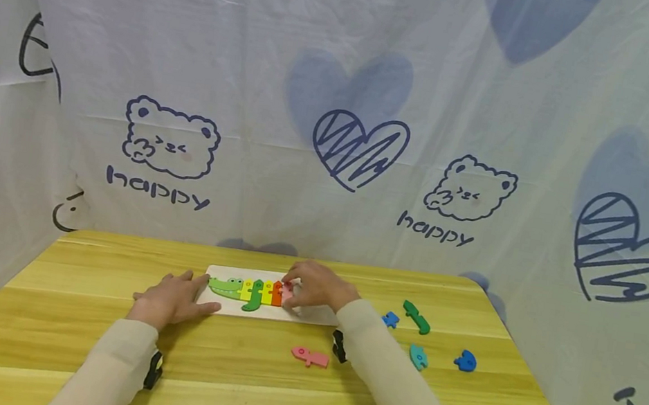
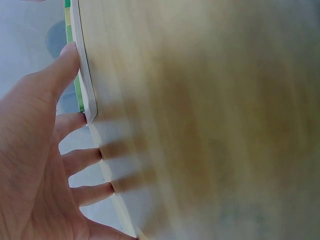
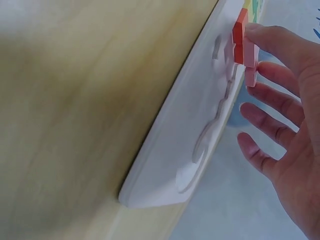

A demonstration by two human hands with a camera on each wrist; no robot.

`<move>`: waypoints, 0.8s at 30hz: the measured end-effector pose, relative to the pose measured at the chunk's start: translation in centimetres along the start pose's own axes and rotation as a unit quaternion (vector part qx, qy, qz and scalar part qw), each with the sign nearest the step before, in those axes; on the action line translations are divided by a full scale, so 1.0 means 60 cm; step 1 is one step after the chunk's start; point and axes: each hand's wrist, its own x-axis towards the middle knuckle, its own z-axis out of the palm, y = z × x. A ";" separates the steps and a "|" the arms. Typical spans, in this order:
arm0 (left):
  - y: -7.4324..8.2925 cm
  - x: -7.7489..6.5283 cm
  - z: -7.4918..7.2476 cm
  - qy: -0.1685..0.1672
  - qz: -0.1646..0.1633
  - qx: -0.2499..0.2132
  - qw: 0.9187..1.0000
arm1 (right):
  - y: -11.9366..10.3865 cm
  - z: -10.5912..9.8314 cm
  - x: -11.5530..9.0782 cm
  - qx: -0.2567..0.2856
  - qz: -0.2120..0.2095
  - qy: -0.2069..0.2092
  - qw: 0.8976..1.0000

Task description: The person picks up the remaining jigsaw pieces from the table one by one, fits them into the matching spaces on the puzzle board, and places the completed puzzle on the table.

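Note:
A white wooden puzzle board (image 1: 314,316) lies near the far side of the table, holding a green crocodile head (image 1: 225,290) and yellow, green and orange-red pieces in a row. My right hand (image 1: 318,285) pinches a pink puzzle piece (image 3: 250,52) between thumb and fingers, right beside the orange-red piece (image 3: 240,35). The pink piece sits raised at the carved recess, and its underside is partly hidden. At the board's left end, my left hand (image 1: 171,299) has its fingers spread, the thumb (image 2: 67,65) against the board's edge and several fingertips on the table.
Another pink piece (image 1: 310,357) lies in front of the board. To the right are a dark green piece (image 1: 417,318), a small blue piece (image 1: 390,319), a teal piece (image 1: 418,357) and a rounded blue piece (image 1: 466,361). A printed curtain (image 1: 258,185) hangs behind the wooden table (image 1: 246,387).

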 end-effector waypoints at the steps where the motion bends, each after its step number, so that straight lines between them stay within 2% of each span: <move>1: 0.000 0.000 0.000 0.000 0.000 0.000 1.000 | 0.000 0.001 0.000 0.000 0.001 -0.001 1.000; 12: 0.000 -0.002 -0.001 -0.001 0.001 0.000 1.000 | 0.005 0.008 0.004 0.007 0.016 -0.009 1.000; 24: -0.005 0.004 0.003 0.001 0.003 0.001 1.000 | 0.002 0.010 0.004 -0.001 0.011 -0.015 1.000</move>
